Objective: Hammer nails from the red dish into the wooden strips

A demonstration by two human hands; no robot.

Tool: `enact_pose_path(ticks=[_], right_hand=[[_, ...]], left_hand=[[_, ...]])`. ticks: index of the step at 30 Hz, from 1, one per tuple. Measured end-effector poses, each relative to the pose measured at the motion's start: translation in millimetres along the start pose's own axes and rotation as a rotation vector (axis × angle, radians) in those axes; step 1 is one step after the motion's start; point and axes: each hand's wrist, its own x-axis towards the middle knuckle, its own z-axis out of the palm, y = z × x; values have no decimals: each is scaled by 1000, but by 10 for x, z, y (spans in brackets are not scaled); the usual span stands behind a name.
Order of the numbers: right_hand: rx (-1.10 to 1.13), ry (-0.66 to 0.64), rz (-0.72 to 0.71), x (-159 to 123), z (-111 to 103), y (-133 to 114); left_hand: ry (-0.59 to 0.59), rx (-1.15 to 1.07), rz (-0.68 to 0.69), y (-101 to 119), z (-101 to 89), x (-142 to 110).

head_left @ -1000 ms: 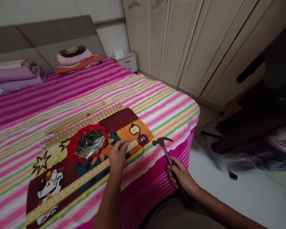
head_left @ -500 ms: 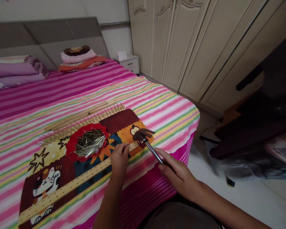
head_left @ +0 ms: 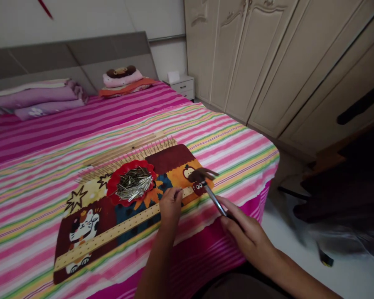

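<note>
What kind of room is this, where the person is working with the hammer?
It looks like a bedroom: there is a wide bed with a padded-looking headboard, a small nightstand near its head, and a tall wardrobe on the right.

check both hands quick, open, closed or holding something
Left hand: curled at the long, pale, hole-dotted wooden strip; cannot tell whether it holds anything.
Right hand: closed, holding a shiny-shafted, dark-headed metal claw hammer.
</note>
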Motion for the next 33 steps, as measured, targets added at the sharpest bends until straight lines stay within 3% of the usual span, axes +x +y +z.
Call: enact_pose_path(ticks=[4, 6, 9, 11, 13, 16, 20, 23, 28, 30, 33], right_hand=[[301, 210, 339, -110, 92, 416], [418, 272, 452, -131, 141, 603], [482, 325, 490, -142, 172, 771], [490, 328, 497, -141, 170, 812], [501, 326, 527, -134, 162, 821], [516, 323, 552, -123, 150, 809], [533, 317, 534, -116, 143, 800], [541, 314, 514, -116, 143, 813], [562, 309, 496, -121, 142, 843], [568, 301, 501, -122, 136, 850], [566, 280, 489, -119, 127, 865]], left_hand=[[-14, -84, -55, -33, -108, 8], [64, -41, -29, -62, -280, 64], [265, 198, 21, -124, -632, 247], [310, 396, -2, -180, -835, 406], [239, 550, -39, -239, -952, 550], [88, 683, -108, -305, -971, 682], [53, 729, -88, -319, -924, 707], [92, 656, -93, -286, -970, 674], [218, 353, -168, -131, -1069, 558], [242, 195, -172, -42, -1026, 477], [167, -129, -236, 73, -841, 324]])
